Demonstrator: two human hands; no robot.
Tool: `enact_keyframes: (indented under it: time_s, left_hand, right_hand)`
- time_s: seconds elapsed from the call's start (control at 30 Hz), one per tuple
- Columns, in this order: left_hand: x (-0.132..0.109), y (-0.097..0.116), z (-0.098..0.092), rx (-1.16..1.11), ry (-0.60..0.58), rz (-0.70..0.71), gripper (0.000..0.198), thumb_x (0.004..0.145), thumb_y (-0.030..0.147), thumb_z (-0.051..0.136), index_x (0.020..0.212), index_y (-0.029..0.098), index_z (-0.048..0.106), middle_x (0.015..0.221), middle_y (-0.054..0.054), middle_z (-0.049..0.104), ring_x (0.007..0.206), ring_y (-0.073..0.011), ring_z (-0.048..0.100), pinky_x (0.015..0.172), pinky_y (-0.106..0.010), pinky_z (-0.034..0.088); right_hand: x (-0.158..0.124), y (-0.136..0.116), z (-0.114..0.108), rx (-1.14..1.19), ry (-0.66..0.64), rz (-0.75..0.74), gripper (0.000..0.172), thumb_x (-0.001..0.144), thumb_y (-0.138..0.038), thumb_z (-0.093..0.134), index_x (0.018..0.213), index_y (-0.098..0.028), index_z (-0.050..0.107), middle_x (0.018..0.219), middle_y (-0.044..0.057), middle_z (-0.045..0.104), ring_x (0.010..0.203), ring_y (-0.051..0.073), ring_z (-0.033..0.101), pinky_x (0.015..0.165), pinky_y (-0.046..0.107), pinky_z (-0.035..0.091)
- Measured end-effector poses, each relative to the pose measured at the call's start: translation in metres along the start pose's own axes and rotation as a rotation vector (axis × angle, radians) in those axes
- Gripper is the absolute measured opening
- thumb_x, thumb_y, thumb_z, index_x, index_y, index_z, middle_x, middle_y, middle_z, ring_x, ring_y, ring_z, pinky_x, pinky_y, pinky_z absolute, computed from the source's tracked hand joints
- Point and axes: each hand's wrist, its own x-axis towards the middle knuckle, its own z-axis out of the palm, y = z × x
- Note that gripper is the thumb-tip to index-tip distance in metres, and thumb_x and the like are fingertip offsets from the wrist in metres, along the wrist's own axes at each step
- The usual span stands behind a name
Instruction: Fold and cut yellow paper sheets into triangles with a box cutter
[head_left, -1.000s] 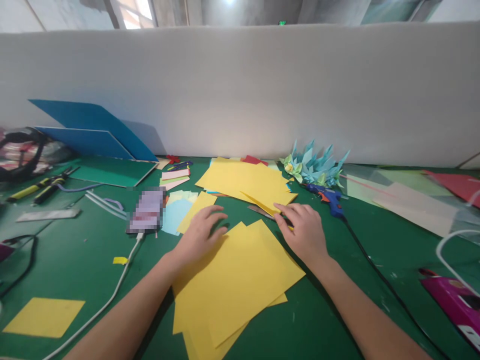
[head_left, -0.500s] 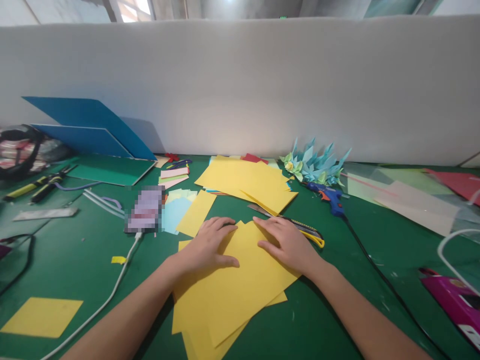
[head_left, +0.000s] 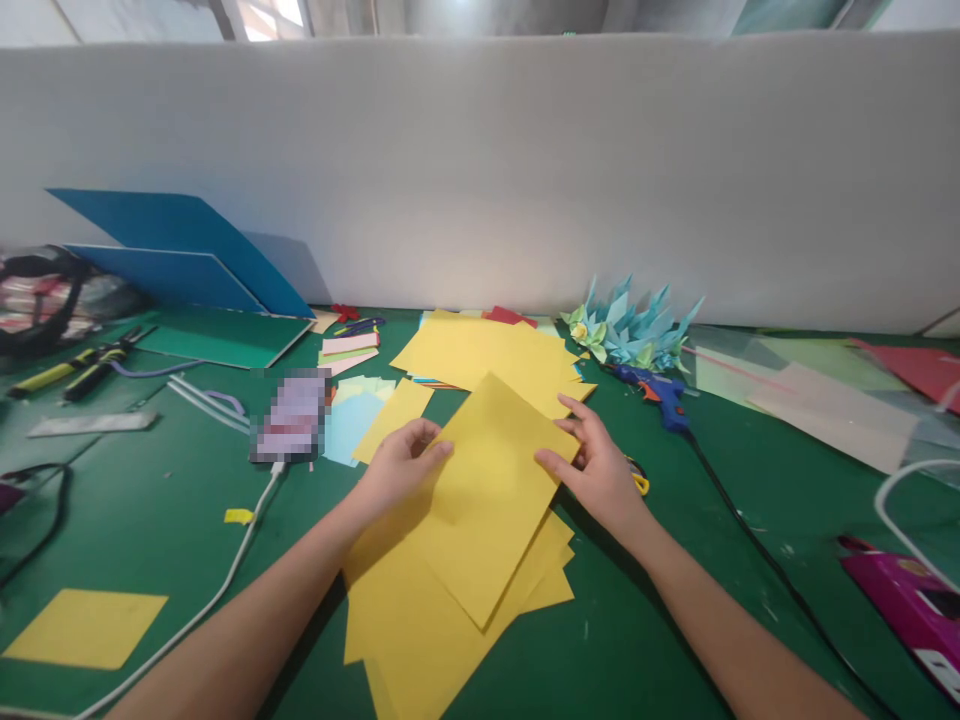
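A square sheet of yellow paper (head_left: 495,500) is lifted in front of me, one corner pointing away. My left hand (head_left: 405,465) pinches its left corner between thumb and fingers. At the right corner, my right hand (head_left: 596,465) grips it with the thumb on top and the fingers behind. Beneath lie several loose yellow sheets (head_left: 397,610), overlapping at different angles on the green table (head_left: 637,640). A utility knife (head_left: 637,475) shows only its yellow end behind my right hand; the rest is covered.
Another yellow paper pile (head_left: 480,345) lies at the back. A blue glue gun (head_left: 667,400) and teal paper leaves (head_left: 637,325) are on the right, a cabled phone (head_left: 292,415) on the left. Blue boards (head_left: 180,270) lean near a white partition (head_left: 480,180).
Both hands have gone from lying on the yellow paper to holding one sheet by its side corners. That sheet has risen and turned, its far corner now covering part of the back pile.
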Motion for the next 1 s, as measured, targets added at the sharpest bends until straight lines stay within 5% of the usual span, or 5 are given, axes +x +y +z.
enact_keyframes:
  time_s: [0.2, 0.43, 0.5, 0.7, 1.0]
  left_hand:
    - [-0.004, 0.006, 0.002, -0.287, -0.046, -0.133, 0.027, 0.069, 0.037, 0.067, 0.077, 0.018, 0.050, 0.067, 0.005, 0.049, 0.058, -0.0093, 0.047, 0.055, -0.023, 0.036]
    - [-0.011, 0.007, 0.007, -0.375, -0.368, -0.131, 0.029, 0.074, 0.042, 0.066, 0.084, 0.017, 0.056, 0.069, 0.001, 0.057, 0.063, -0.0138, 0.054, 0.058, -0.026, 0.040]
    - [-0.010, 0.004, 0.009, -0.378, -0.357, -0.139, 0.032, 0.074, 0.047, 0.065, 0.078, 0.017, 0.054, 0.065, 0.002, 0.052, 0.057, -0.0117, 0.049, 0.054, -0.024, 0.037]
    - [-0.009, 0.002, 0.013, -0.492, -0.260, -0.234, 0.052, 0.066, 0.065, 0.065, 0.064, 0.020, 0.038, 0.053, 0.011, 0.027, 0.045, -0.0063, 0.030, 0.047, -0.021, 0.030]
    - [-0.009, 0.004, 0.010, -0.528, -0.425, -0.119, 0.034, 0.071, 0.041, 0.073, 0.087, 0.016, 0.058, 0.076, -0.003, 0.065, 0.071, -0.0185, 0.063, 0.065, -0.030, 0.049]
  right_hand:
    - [0.004, -0.004, 0.000, 0.325, 0.116, 0.088, 0.063, 0.066, -0.038, 0.070, 0.119, -0.024, 0.039, 0.087, 0.002, 0.062, 0.071, 0.016, 0.061, 0.070, 0.035, 0.052]
    - [-0.006, -0.015, 0.004, 0.075, 0.203, -0.171, 0.020, 0.080, -0.026, 0.061, 0.099, -0.022, 0.058, 0.083, 0.004, 0.064, 0.074, 0.017, 0.062, 0.068, 0.033, 0.052]
    - [-0.010, -0.021, 0.007, -0.073, 0.155, -0.379, 0.006, 0.083, -0.019, 0.058, 0.087, -0.022, 0.061, 0.081, 0.004, 0.065, 0.073, 0.017, 0.061, 0.068, 0.032, 0.052]
    - [-0.019, -0.034, 0.016, -0.290, -0.136, -0.864, 0.013, 0.088, -0.012, 0.052, 0.090, -0.020, 0.063, 0.084, 0.005, 0.069, 0.079, 0.018, 0.061, 0.073, 0.033, 0.050]
    - [-0.023, -0.036, 0.020, -0.288, -0.326, -0.934, 0.015, 0.091, -0.021, 0.051, 0.099, -0.020, 0.064, 0.095, 0.006, 0.070, 0.087, 0.019, 0.061, 0.077, 0.033, 0.049]
